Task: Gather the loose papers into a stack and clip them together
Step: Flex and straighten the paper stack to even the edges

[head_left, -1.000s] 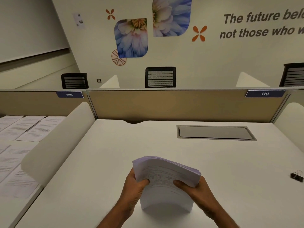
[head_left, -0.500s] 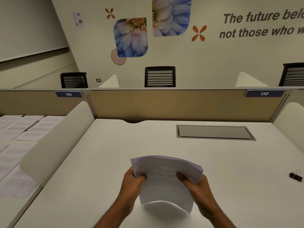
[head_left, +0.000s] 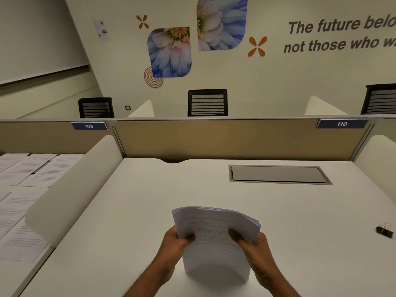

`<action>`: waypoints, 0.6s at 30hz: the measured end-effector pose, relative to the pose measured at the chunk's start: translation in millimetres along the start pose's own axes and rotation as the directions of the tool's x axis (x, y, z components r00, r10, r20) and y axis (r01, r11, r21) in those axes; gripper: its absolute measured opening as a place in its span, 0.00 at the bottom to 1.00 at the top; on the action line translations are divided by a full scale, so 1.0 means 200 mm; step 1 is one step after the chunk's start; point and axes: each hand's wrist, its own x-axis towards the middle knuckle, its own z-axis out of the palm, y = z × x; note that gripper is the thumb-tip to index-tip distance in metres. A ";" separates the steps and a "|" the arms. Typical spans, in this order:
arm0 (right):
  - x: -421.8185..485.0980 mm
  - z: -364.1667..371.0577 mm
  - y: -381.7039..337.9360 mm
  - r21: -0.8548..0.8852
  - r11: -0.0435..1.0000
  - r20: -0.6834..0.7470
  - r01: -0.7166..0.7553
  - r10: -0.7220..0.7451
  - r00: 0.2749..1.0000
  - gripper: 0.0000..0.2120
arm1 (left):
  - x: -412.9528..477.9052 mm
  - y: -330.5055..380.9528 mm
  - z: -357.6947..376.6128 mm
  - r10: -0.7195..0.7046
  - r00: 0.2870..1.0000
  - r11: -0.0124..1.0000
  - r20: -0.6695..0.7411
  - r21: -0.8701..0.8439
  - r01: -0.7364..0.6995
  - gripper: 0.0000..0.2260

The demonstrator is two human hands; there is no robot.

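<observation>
Stack on edge between both hands, clip waiting at the right

Gripped from either side: left hand [head_left: 173,247] curled round the left edge of the stack of papers [head_left: 216,243], right hand [head_left: 256,251] curled round the right edge, thumbs laid across the printed front. Stood upright at the near middle of the desk [head_left: 139,211], top bowed away from the body, lower edge at the surface or just above it; cannot tell whether touching. Held this way, most likely, to knock the bundle down and level its edges before clipping. Close to square by the look of it, with only a slight fan along the top.

Parked well apart at the far right of the desk: a black binder clip [head_left: 384,231], untouched, lying on the side of the right hand.

Spread flat on the neighbouring desk to the left, beyond the white divider [head_left: 70,189]: more printed sheets [head_left: 25,189], not part of the bundle in hand. Unclear whether meant for it.

Next, probably: pinch the stack one-handed and fetch the clip with the other. Worth minding the bow: easy to lose the alignment on loosening either grip.
</observation>
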 end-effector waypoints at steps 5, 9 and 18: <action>0.01 -0.04 -0.05 0.094 0.995 -0.022 -0.026 0.029 0.999 0.14 | 0.01 0.01 -0.09 -0.024 0.978 0.986 0.207 0.169 -0.012 0.09; 0.02 -0.09 -0.10 0.265 0.964 -0.091 -0.022 0.048 0.995 0.13 | 0.01 -0.03 -0.16 -0.087 0.962 0.960 0.259 0.281 0.011 0.12; -0.01 -0.14 -0.08 0.658 0.752 -0.193 -0.032 0.209 0.959 0.16 | 0.00 -0.14 -0.05 -0.065 0.991 0.896 0.115 -0.431 0.109 0.20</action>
